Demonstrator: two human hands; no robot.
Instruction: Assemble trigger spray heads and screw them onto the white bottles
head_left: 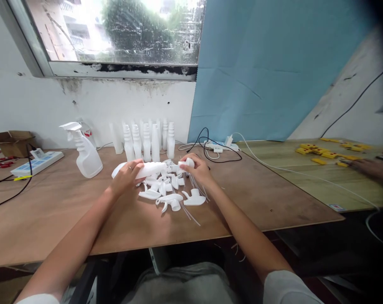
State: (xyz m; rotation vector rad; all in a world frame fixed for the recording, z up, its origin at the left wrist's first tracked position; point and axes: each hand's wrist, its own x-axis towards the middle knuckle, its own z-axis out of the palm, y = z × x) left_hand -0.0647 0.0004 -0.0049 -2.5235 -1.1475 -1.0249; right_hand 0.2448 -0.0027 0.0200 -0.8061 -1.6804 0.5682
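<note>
My left hand [127, 177] is wrapped round a white plastic bottle [150, 169] held on its side above the brown table [67, 219]. My right hand [197, 169] grips a white spray head [185, 164] at the bottle's neck end. Below both hands lies a pile of loose white trigger spray heads [170, 192] with thin dip tubes [191, 215]. Several empty white bottles [147, 141] stand upright in a group behind the pile. A finished spray bottle [85, 152] with its trigger head fitted stands to the left.
A white power strip [36, 164] and a cardboard box [12, 141] sit at far left with black cables. Another power strip [221, 146] with cords lies at the back. On the right table are yellow parts [324, 153] and another person's hand [373, 169].
</note>
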